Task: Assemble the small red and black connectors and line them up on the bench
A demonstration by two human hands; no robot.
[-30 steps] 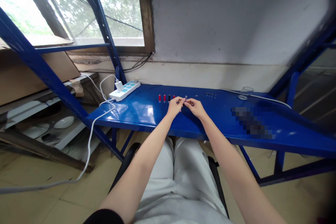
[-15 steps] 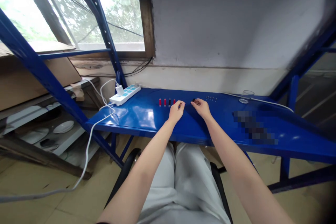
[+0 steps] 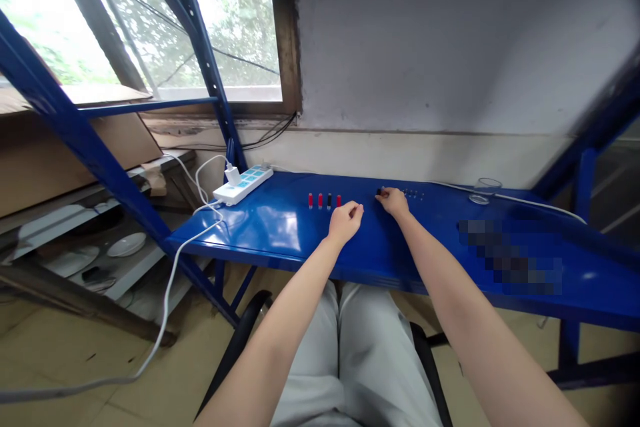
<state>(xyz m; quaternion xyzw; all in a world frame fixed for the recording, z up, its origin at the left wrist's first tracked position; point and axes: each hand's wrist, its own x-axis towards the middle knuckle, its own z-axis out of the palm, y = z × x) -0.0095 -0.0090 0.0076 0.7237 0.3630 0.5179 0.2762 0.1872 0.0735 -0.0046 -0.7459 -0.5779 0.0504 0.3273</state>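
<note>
My left hand (image 3: 345, 221) rests on the blue metal shelf (image 3: 280, 227) with its fingers curled in; what they hold, if anything, is too small to see. Just beyond it stands a short row of small red and black plugs (image 3: 325, 200). My right hand (image 3: 394, 203) reaches farther back and right, its fingertips pinched on a small dark piece (image 3: 379, 192). Beside that hand lies a cluster of tiny dark parts (image 3: 415, 195).
A white power strip (image 3: 243, 185) with a plugged-in charger and white cable (image 3: 170, 260) lies at the shelf's left rear. A clear glass (image 3: 485, 190) stands at the right rear by a thin white cable. Blue rack posts (image 3: 75, 133) rise at left, and plates (image 3: 127, 244) sit on a lower shelf.
My hands, joined together a second ago, have come apart. The right hand has moved back and right with a small dark piece; the left hand stayed near the row of plugs.
</note>
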